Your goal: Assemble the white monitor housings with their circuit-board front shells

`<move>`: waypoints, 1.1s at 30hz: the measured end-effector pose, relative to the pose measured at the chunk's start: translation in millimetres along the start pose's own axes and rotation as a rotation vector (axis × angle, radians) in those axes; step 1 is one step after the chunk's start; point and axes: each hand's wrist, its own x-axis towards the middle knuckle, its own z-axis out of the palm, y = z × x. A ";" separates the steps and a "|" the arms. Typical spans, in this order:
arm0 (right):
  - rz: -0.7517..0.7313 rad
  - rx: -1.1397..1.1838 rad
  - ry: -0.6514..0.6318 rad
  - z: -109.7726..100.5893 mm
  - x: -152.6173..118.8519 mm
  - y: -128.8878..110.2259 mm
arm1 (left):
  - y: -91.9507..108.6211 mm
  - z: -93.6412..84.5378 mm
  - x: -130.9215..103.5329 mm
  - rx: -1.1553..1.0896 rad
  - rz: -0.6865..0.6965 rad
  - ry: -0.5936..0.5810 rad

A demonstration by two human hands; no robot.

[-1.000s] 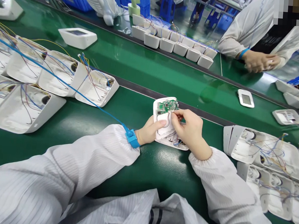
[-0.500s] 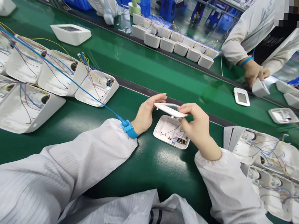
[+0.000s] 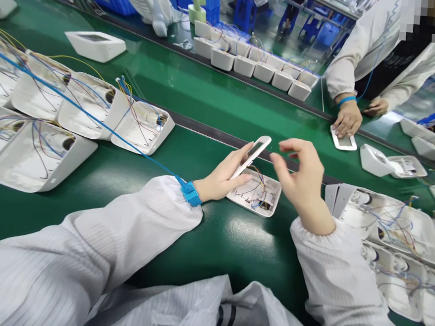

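Housing [image 3: 244,193] open, wires [image 3: 264,187] exposed, panel [image 3: 254,154] off.
My left hand [image 3: 222,179] pinches the panel; my right hand [image 3: 306,171], fingers parted, holds nothing.

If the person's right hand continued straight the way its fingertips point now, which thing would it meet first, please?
Probably the white panel with a screen, held tilted in the left hand. The right hand points toward its upper end, though depth is unclear.
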 end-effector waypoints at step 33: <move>0.045 0.071 -0.293 47.6 -25.7 0.6 | -10.3 4.0 -6.4 -0.257 0.172 -0.017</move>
